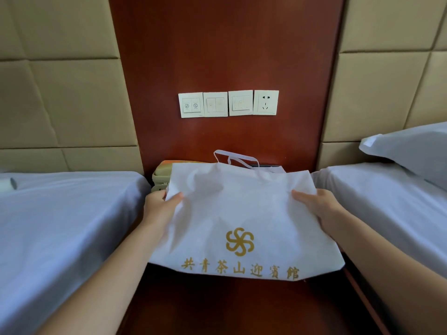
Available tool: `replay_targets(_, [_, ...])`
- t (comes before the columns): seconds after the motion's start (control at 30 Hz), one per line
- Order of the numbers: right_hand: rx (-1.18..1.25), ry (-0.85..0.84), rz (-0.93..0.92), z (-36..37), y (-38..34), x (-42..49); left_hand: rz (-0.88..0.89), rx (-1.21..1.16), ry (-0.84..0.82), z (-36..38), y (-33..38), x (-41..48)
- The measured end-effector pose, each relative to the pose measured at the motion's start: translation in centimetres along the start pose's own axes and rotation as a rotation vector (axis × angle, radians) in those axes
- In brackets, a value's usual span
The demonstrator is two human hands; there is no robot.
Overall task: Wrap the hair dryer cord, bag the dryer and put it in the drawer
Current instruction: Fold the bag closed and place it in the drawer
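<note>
- Pinching with the left hand (160, 201): thumb laid on top of the white bag (242, 209), fingers tucked under its left edge and out of sight.
- Mirroring that with the right hand (319, 209): thumb over the right edge, fingers hidden beneath, fabric nipped between.
- Holding the bag wide and nearly flat, printed face up, just above the dark wooden nightstand (217, 308), with the handle loops (235, 159) pointing away toward the wall.
- No sighting of the hair dryer or its cord. Possibly inside, going by a soft swell near the far left corner, but impossible to tell. No drawer in view either.
- Looks like the bagging stage, with stowing yet to come.
- To do it well: hold both pinches level so nothing slides toward the open mouth, tuck the loops in, then lower flat rather than dropping.
- Thin non-woven fabric, matte, limp, lightly creased; likely to sag wherever unsupported.
- Printed in gold: a pinwheel emblem (240, 241) and a row of characters (239, 270) along the near hem.
- Behind the bag, partly hidden, a beige telephone (160, 176).
- Further out, ivory switch plates (215, 104) and a wall socket (266, 102) on glossy reddish wood, with white-sheeted beds to either side and a pillow (411, 151) on the right one.
</note>
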State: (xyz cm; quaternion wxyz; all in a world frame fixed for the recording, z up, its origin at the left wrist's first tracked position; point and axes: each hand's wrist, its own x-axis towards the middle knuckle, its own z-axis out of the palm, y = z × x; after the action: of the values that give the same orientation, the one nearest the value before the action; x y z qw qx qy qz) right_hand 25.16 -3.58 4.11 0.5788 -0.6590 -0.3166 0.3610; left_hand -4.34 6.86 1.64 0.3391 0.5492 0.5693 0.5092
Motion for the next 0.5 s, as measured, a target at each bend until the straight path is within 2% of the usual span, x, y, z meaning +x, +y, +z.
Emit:
replay_targets(0.23, [-0.048, -0.103, 0.055, -3.8, 0.9, -8.2, -0.031, 0.002, -0.101, -5.2, 1.7, -9.1])
replay_targets(0.5, [-0.195, -0.145, 0.138, -5.9, 5.7, -12.2, -0.138, 0.118, -0.209, -8.1, -1.7, -15.3])
